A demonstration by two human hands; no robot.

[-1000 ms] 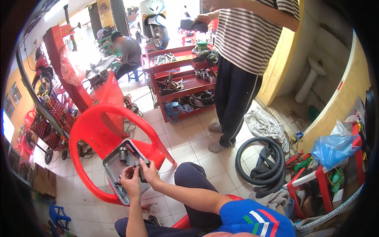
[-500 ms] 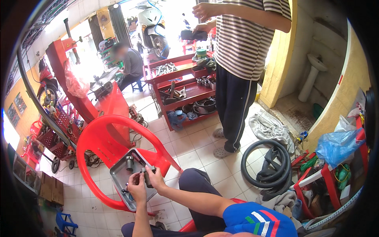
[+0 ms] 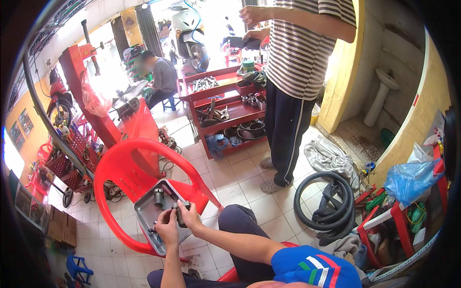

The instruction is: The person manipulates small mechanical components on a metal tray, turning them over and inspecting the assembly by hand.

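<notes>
My right hand [image 3: 193, 217] is closed around a dark grey metal part [image 3: 181, 220], which looks like a small motor or cylinder body. Close beside it, the fingers of my left hand [image 3: 166, 229] are pinched together at the part's left end; what they grip is too small to make out. Both hands are over a grey metal tray [image 3: 146, 222] that rests on the seat of a red plastic chair [image 3: 109, 211]. In the tray a metal cylinder [image 3: 158, 197] stands near the far end, with a dark slim tool [image 3: 167, 190] next to it.
A red tool cart [image 3: 225, 108] with several tools stands ahead, and a person in a striped shirt [image 3: 302, 57] is beside it. Black inner tubes [image 3: 322, 201] lie on the floor to the right. Another person [image 3: 163, 77] sits farther back near a red lift [image 3: 89, 96].
My hands stay in nearly the same place over the tray. The whole view has shifted slightly, and the standing person's hands have moved a little.
</notes>
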